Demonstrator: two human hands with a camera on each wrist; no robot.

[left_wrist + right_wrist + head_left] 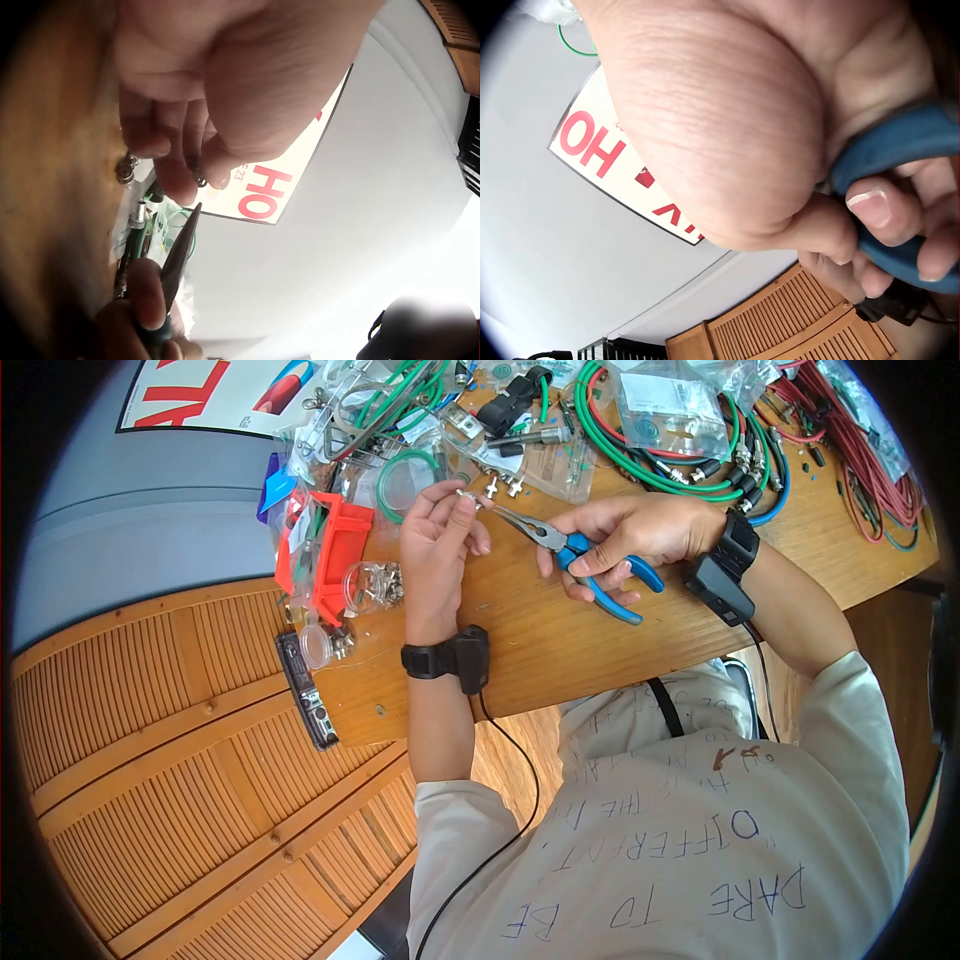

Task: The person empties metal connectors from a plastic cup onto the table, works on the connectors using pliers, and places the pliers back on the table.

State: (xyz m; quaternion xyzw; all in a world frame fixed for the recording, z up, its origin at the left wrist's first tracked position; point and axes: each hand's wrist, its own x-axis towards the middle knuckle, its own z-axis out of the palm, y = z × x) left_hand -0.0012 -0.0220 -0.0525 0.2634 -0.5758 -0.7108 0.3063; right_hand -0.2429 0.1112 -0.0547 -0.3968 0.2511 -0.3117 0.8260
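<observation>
My left hand [437, 550] pinches a small metal connector piece [199, 177] between thumb and fingertips, mostly hidden by them. My right hand [645, 538] grips needle-nose pliers [544, 534] by their blue handles, with fingers wrapped around and between them. The plier tips point left and sit right by the left fingertips in the head view. In the left wrist view the tips stand just below the connector piece. Only the blue handles and the curled fingers show in the right wrist view. Several loose metal connectors [514, 487] lie on a plastic bag beyond the hands.
Left of the left hand stand a red plastic bin [343, 550] and a clear jar [366, 588] of small metal parts, with a round lid [316, 647] nearby. Coiled green cables [598, 430], bundled red cables [862, 450] and clear bags [672, 410] crowd the table's far side.
</observation>
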